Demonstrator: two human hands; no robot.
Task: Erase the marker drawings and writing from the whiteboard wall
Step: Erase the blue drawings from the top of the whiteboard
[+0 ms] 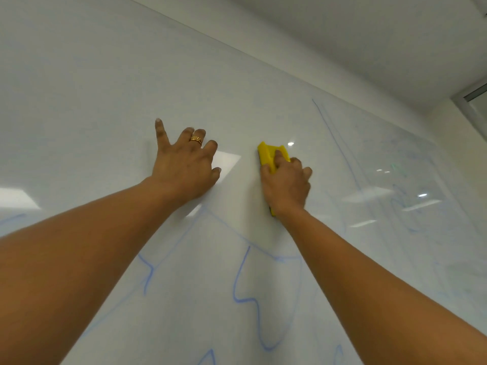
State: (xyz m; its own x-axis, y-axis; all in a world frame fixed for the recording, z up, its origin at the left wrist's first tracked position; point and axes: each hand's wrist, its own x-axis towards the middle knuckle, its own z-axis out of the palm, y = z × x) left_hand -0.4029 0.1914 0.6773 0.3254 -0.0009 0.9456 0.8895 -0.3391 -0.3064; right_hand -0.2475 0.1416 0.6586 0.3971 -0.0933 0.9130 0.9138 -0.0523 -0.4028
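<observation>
The glossy whiteboard wall (92, 114) fills the view, tilted up toward the ceiling. Blue marker lines (245, 285) wind across its lower part between my forearms, and fainter blue strokes (340, 151) run up at the right. My right hand (287, 185) grips a yellow eraser (271, 154) and holds it flat against the board above those lines. My left hand (184, 164), with a gold ring on one finger, rests on the board to the left of the eraser, fingers spread.
The white ceiling (369, 43) meets the board's top edge at the upper right. A grey door or window frame (471, 98) shows at the far right. Bright reflections of ceiling lights lie on the board.
</observation>
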